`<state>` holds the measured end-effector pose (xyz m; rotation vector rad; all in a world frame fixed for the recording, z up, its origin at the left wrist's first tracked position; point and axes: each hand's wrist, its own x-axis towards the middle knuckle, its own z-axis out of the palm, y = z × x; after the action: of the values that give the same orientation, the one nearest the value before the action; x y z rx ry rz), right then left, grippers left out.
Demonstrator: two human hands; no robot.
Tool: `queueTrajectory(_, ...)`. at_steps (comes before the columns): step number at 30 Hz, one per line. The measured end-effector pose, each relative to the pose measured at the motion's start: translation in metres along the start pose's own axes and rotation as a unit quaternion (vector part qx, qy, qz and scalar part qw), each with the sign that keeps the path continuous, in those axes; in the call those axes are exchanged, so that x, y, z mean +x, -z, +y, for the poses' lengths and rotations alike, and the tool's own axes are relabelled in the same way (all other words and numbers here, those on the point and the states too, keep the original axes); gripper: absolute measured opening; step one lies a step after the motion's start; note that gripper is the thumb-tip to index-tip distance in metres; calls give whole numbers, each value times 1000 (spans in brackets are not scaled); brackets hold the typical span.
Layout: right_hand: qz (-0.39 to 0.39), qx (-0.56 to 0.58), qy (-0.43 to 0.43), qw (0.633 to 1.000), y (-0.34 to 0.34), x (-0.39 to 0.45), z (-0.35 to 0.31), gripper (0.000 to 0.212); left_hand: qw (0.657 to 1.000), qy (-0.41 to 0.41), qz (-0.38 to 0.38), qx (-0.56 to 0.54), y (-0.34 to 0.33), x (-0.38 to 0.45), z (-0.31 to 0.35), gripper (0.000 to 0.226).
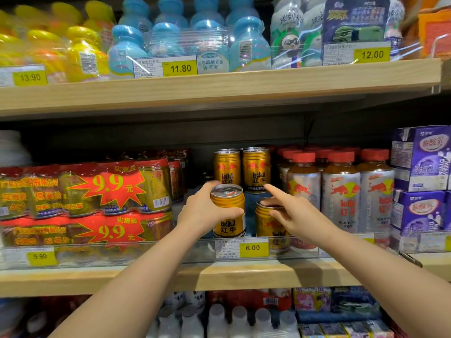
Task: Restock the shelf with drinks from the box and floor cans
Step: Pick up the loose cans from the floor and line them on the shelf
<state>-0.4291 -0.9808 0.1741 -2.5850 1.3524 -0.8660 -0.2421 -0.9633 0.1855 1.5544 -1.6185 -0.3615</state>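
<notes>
The left hand (205,211) is wrapped around a gold can (228,211), thumb across the front and fingers round the back, gripping it just under the rim. The can stands upright, its silver top with the pull tab facing up and a red bull logo with "RedBull" lettering down the front. It sits at the front of the middle shelf (219,276), right behind the clear plastic lip and the yellow 6.00 price tag (252,248).

The right hand (292,211) rests on a second gold can (272,225) just beside the first, to its right. Thumb and lower fingers pinch the rim of its lid, while the index finger sticks out straight, pointing toward the back of the shelf. This can is upright too, slightly lower in view, its label partly hidden behind the plastic lip.

Behind both cans stand two more gold cans (241,168), side by side and upright, deeper in the same shelf, with a gap between them and the front pair.

To the right of the cans is a row of silver bottles with red caps (340,191), carrying the same bull logo; further right, purple cartons (419,162) are stacked. To the left lie red shrink-wrapped multipacks (85,191) marked 9.9. The upper shelf (219,86) holds yellow and blue bottles.
</notes>
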Motion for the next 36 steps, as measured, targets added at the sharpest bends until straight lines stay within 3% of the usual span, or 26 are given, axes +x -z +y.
queueTrajectory(5,36,19,-13,999,-8,0,3,60,999,33,-14,13,-8,1,-7,81)
queueTrajectory(19,42,63,-14,997,-11,5,-15,57,997,56,-44,-5,-15,3,-20,86)
queueTrajectory(36,47,40,-14,998,-20,5,-14,53,985,78,46,145,-30,-8,-21,91)
